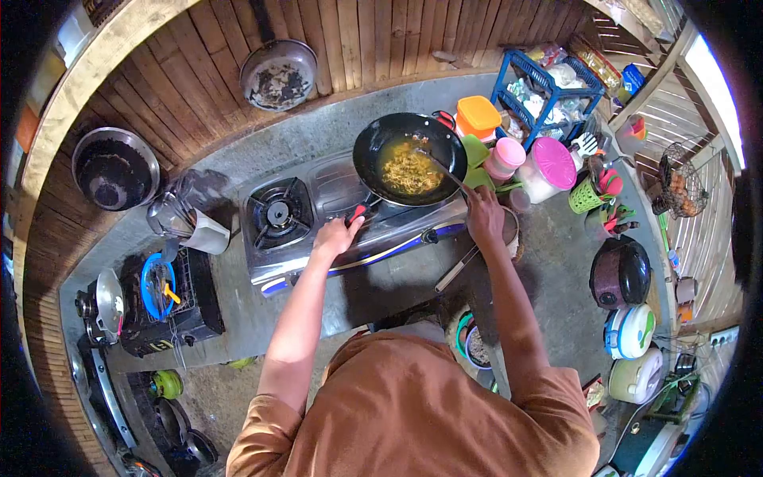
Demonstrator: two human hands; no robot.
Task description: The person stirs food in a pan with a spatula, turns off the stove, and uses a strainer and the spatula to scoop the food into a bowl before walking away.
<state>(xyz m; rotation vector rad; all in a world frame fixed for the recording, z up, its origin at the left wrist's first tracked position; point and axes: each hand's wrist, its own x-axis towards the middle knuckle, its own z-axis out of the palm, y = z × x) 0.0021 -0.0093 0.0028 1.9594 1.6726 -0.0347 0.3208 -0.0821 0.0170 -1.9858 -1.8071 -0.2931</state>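
Note:
A black wok [367, 163] sits on the right burner of a silver two-burner gas stove [330, 179]. Yellowish food [409, 169] in liquid lies in the wok. My left hand [338, 237] is closed round the wok's handle [357, 213], whose red part shows above the fingers. In my right hand [483, 213] is the handle of a spatula [442, 168], which slants down into the food. The spatula's tip is partly hidden by the food.
The bare left burner [278, 213] is beside the wok. An orange container [478, 117], pink-lidded tubs [554, 164] and a blue rack [548, 91] stand to the right. A strainer with a handle [457, 269] lies near my right forearm. A utensil holder [208, 234] stands left.

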